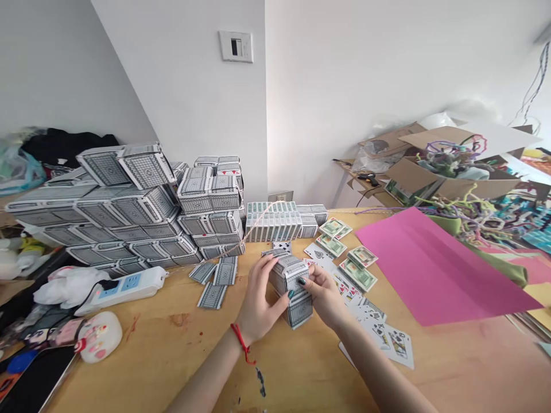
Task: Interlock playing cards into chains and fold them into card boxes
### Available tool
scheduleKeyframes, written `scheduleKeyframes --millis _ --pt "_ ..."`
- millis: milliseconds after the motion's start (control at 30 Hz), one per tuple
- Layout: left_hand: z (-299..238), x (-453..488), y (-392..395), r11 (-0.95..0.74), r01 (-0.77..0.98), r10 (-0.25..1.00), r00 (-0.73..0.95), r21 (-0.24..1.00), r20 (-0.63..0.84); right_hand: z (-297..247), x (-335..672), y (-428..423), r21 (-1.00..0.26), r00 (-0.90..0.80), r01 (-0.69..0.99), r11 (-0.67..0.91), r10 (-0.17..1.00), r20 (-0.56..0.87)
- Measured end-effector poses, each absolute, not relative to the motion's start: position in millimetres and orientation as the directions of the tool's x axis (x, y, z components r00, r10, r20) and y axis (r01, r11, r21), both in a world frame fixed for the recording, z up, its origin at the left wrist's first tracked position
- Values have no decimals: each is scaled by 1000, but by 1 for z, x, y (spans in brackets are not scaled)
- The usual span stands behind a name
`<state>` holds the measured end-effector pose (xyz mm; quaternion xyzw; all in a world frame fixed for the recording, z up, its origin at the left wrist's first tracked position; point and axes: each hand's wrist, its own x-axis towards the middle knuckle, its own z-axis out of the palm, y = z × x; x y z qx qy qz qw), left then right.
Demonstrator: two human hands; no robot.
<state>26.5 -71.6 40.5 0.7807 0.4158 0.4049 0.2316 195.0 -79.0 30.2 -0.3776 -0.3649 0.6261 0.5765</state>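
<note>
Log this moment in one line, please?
left hand: holding card block; right hand: holding it; face-up cards: near right forearm; pink sheet: farther right

The left hand and right hand hold a boxy grey-patterned block of playing cards. Left of this block stand stacked grey-patterned card boxes; right of it lie loose white-faced playing cards and, farther right, a flat magenta paper sheet.

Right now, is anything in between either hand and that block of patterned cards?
Nothing visible is: the left hand and the right hand both touch the card block directly. Loose face-up cards lie to its right, not in between.
</note>
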Motion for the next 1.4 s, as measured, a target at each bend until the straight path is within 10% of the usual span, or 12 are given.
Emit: scheduleKeyframes --millis 833,1200,1400 --pt "126 31 -45 -570 535 821 411 623 397 79 206 -37 -685 -351 -631 -366 921 -168" --pt "118 29 -35 -517 437 847 387 736 365 92 198 -46 -822 -263 -528 -214 961 -82" --pt "106 32 -31 -423 422 904 130 802 408 85 192 -47 -891 40 -422 166 986 165"
